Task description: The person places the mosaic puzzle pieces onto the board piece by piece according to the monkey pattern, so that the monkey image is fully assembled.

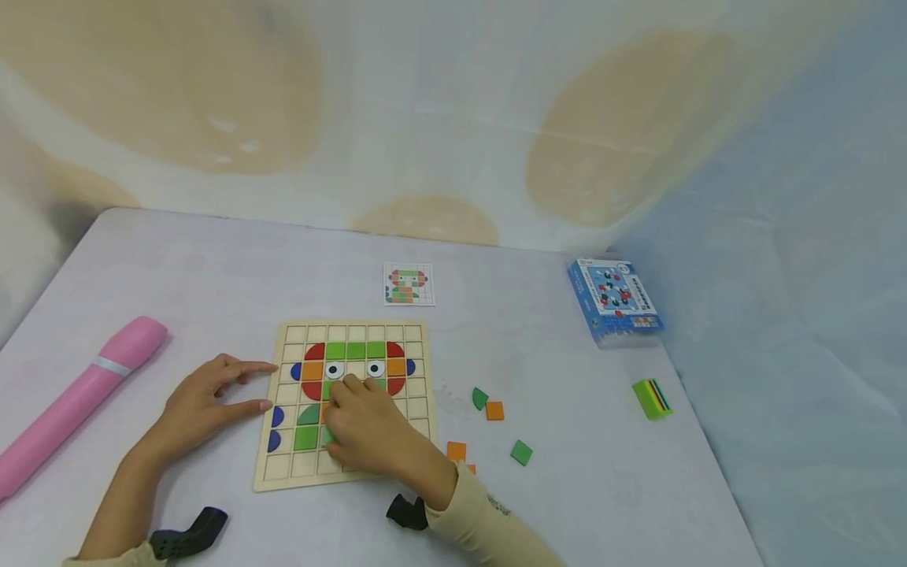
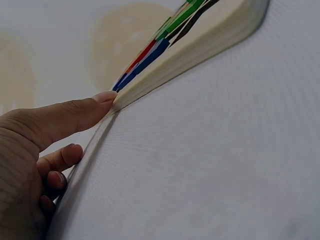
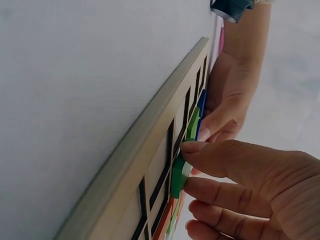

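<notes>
A wooden grid board (image 1: pixel 340 469) lies on the table, with coloured tiles in many of its cells. Along its left edge, the thumb and index fingertip of my left hand (image 1: pixel 201 402) touch the frame; the left wrist view shows the thumb right at the rim. My right hand (image 1: pixel 368 429) is over the lower middle of the board. Its thumb and index finger pinch a green tile (image 3: pixel 181 172) at a cell, beside an orange tile (image 3: pixel 163 220). From the head view the right hand covers part of the cells. Blue half-round tiles (image 1: pixel 277 416) sit near the left hand.
Right of the board lie loose tiles: a green quarter-round (image 1: pixel 479 398), an orange square (image 1: pixel 494 411) and a green square (image 1: pixel 521 452). A pattern card (image 1: pixel 409 284) lies behind the board. Farther right are a blue box (image 1: pixel 615 301) and a green block (image 1: pixel 652 399); a pink tube (image 1: pixel 78 405) lies left.
</notes>
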The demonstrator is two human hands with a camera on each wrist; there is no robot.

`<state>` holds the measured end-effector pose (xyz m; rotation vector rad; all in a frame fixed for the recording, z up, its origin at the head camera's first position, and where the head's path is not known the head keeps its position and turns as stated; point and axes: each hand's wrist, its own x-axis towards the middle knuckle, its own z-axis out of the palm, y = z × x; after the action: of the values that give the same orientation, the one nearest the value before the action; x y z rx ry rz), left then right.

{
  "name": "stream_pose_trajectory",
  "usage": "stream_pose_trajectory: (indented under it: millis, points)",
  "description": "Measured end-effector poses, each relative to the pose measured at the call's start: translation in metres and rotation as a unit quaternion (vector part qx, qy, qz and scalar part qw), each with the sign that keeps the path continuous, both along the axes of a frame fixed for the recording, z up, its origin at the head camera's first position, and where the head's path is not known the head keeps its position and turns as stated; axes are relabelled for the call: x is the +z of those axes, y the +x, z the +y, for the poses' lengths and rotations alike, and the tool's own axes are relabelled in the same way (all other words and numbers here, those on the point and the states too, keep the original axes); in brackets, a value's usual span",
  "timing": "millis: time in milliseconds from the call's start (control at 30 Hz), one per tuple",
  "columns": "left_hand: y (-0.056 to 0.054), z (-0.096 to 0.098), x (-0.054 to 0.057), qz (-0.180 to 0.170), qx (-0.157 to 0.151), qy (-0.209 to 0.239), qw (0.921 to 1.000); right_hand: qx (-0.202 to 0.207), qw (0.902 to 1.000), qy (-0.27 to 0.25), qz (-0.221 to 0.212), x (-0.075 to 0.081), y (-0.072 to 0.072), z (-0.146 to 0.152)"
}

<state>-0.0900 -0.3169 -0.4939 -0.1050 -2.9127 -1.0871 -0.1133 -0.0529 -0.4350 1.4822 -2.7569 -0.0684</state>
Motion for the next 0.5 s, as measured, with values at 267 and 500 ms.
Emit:
stream_pose_trajectory:
  millis: [267, 500]
  points:
    - [-0.0002, 0.0009, 0.0006, 0.0, -0.003, 0.001, 1.0, -0.025, 0.9992, -0.007, -0.03, 0.0005, 0.0014, -0.001]
    - [0.001, 0.0007, 0.0014, 0.002, -0.001, 0.001, 1.0, -0.033, 0.9969, -0.035, -0.062, -0.0019, 0.0013, 0.0003]
